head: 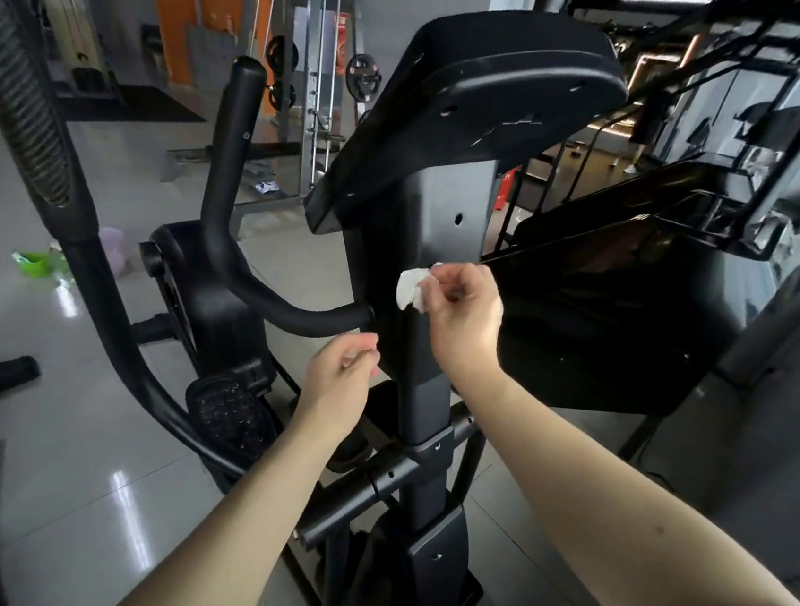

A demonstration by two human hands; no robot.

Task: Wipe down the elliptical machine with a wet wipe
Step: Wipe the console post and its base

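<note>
A black elliptical machine (441,218) fills the middle, seen from behind its console (483,99). My right hand (461,309) pinches a crumpled white wet wipe (410,290) against the upright column just below the console. My left hand (340,380) hovers lower, beside the column and under the curved black handlebar (245,257); its fingers are loosely curled and hold nothing. A studded pedal (228,413) sits low on the left.
A long ribbed moving arm (36,131) crosses the left side. A dark machine panel (635,303) stands close on the right. On the glossy tiled floor lie a green item (34,263) and a pale pink tub (115,245). Weight racks (323,77) stand behind.
</note>
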